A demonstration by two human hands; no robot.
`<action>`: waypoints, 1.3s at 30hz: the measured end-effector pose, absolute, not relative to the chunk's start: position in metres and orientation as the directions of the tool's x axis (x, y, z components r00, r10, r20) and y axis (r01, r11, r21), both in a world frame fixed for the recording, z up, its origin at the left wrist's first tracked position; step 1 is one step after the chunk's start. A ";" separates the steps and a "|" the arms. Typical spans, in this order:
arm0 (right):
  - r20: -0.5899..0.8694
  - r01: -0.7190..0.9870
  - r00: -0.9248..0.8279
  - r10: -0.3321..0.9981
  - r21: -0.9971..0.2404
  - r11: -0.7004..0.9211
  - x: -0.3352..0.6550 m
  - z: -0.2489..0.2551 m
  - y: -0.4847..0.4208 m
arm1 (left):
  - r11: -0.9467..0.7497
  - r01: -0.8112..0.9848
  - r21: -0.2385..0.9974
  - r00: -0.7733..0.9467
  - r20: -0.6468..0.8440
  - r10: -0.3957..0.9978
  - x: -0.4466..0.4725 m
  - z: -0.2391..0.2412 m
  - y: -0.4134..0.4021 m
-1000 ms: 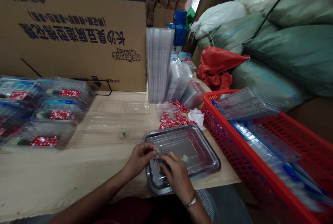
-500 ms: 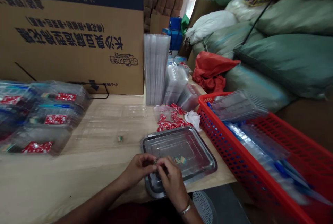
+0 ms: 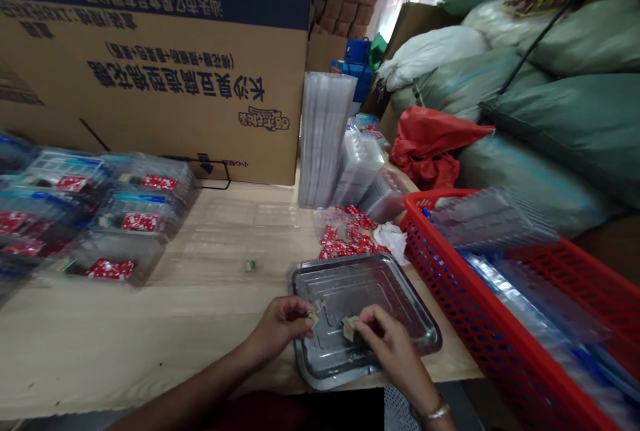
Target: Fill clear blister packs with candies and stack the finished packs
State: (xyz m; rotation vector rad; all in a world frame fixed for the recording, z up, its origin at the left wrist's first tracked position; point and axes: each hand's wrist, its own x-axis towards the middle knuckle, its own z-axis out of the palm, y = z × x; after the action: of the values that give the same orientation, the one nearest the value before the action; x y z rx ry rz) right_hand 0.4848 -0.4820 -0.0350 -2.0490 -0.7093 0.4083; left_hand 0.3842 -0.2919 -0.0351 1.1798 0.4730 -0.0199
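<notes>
My left hand (image 3: pixel 280 327) pinches a small green-and-cream packet (image 3: pixel 313 319) at its fingertips, just over the near left part of a steel tray (image 3: pixel 360 291). My right hand (image 3: pixel 387 344) is over the tray's right half, its fingers on a similar packet (image 3: pixel 350 327). A clear plastic liner lies in the tray. Another tiny packet (image 3: pixel 250 265) lies alone on the pale wooden table (image 3: pixel 150 331), beyond my left hand. Part of the tray is hidden under my hands.
Clear plastic boxes (image 3: pixel 115 217) with red packets sit at the table's left, and loose red wrappers (image 3: pixel 347 237) lie behind the tray. A red plastic basket (image 3: pixel 480 297) stands at the right. A clear tray stack (image 3: pixel 323 141) and a large cardboard carton (image 3: pixel 150 71) stand behind.
My right hand has moved rightward, away from my left, and now holds a packet where loose ones lay in the tray. The whole view has shifted slightly.
</notes>
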 end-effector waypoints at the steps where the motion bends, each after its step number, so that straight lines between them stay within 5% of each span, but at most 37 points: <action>1: -0.040 0.277 0.745 0.666 -0.889 -0.364 0.477 -0.030 -0.470 | 0.402 0.253 0.880 0.902 -0.365 0.232 0.383 -0.035 -0.292; 4: -0.040 0.207 0.677 0.735 -0.948 -0.243 0.457 -0.024 -0.435 | 0.435 0.226 0.871 0.894 -0.363 0.263 0.379 -0.033 -0.286; 14: 0.111 0.434 0.526 0.843 -0.888 -0.154 0.431 -0.031 -0.374 | 0.401 0.084 0.912 0.890 -0.250 0.381 0.338 -0.045 -0.250; 16: 0.081 0.418 0.504 0.860 -0.894 -0.160 0.430 -0.029 -0.364 | 0.189 0.107 0.976 0.882 -0.180 0.435 0.332 -0.042 -0.230; 18: 0.063 0.412 0.485 0.872 -0.896 -0.164 0.429 -0.030 -0.354 | -0.237 0.150 0.960 0.835 0.006 0.550 0.326 -0.037 -0.199; 20: 0.066 0.412 0.467 0.882 -0.898 -0.151 0.430 -0.031 -0.344 | -0.614 0.301 0.730 0.754 0.212 0.621 0.318 -0.033 -0.165; 22: 0.079 0.415 0.456 0.887 -0.900 -0.133 0.433 -0.033 -0.334 | -0.752 0.468 0.465 0.733 0.272 0.624 0.306 -0.035 -0.141; 24: 0.087 0.419 0.443 0.892 -0.900 -0.120 0.435 -0.033 -0.324 | -0.789 0.537 0.297 0.757 0.242 0.607 0.289 -0.043 -0.135; 27: 0.101 0.438 0.415 0.904 -0.893 -0.102 0.437 -0.027 -0.303 | -0.825 0.516 0.232 0.785 0.257 0.563 0.258 -0.057 -0.149; 33: 0.106 0.516 0.278 0.955 -0.855 -0.056 0.408 -0.019 -0.225 | -0.760 0.540 0.361 0.607 0.458 0.649 0.216 -0.067 -0.163; 39: 0.066 0.596 0.188 0.980 -0.800 -0.061 0.364 -0.036 -0.170 | -0.686 0.527 0.502 0.560 0.403 0.724 0.206 -0.068 -0.148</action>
State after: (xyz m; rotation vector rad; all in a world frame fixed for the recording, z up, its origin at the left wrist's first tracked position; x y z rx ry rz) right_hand 0.3642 -0.1698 -0.0357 -1.7469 -1.4927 0.6763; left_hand 0.2056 -0.1485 -0.0679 2.4729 1.0270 0.8558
